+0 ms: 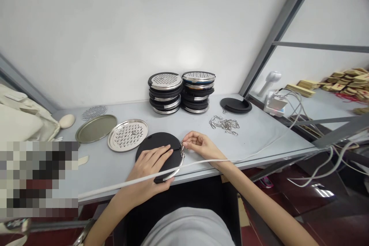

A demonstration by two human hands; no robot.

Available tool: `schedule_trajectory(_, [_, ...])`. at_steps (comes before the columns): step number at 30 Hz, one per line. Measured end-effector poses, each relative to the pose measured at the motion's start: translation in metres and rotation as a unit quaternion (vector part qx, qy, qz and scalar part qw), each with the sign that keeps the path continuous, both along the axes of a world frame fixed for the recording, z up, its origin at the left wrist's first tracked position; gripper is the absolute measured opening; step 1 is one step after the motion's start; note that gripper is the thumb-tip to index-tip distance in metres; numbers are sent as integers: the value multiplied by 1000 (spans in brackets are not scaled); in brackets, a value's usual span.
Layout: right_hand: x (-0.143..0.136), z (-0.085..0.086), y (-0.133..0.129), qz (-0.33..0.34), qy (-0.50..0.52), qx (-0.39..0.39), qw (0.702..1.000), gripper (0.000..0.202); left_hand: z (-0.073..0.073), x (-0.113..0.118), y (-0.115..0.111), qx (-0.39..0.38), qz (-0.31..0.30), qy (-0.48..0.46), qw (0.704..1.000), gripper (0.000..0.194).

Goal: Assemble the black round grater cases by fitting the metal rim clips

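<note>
Along the near edge of a grey table (98, 165), the left hand (148, 167) holds a black disc (161, 142), fingers laid over its top, thumb at its near side. The right hand (203, 146) pinches a small metal clip (182, 150) between thumb and forefinger at the disc's right rim. Fitting of that clip looks under way; whether it is fastened cannot be told. A white cable (201, 162) crosses in front.

Farther back on the left lie a silver grater plate (127, 135), a grey-green oval plate (96, 128) and a flat perforated sheet (94, 112), seemingly unassembled. On the right are a pile of loose clips (227, 123) and a shallow black holder (236, 105) with a raised rim; its contents, if any, are unclear.

Against the far wall, two stacks (166, 81) (198, 77) of black and silver rounds look assembled, grater faces topmost.
</note>
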State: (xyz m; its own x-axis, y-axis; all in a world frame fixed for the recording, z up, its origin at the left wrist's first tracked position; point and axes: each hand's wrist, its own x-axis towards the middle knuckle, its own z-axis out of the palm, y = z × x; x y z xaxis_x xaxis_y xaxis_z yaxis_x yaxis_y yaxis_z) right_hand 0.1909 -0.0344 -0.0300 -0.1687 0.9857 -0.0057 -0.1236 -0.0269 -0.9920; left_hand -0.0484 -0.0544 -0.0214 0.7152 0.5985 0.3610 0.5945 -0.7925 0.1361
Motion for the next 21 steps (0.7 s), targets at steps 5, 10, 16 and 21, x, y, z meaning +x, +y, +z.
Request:
schedule_trajectory(5, [1,0,3,8,17,-29,999,33,0,0,0,-7,1,2,1000,60])
schedule_trajectory(10, [-1,0,8,36,34,-30,998,31,0,-1,1,-6,-3,0,1000,62])
schedule_trajectory(16, [-6,2,10,29,36,-31,998,25,-1,-2,1,-5,-9,-4,1000,60])
schedule_trajectory(21, [-8,5,7,20,12,-30,999,28,-1,-1,1,-12,-7,3,1000,60])
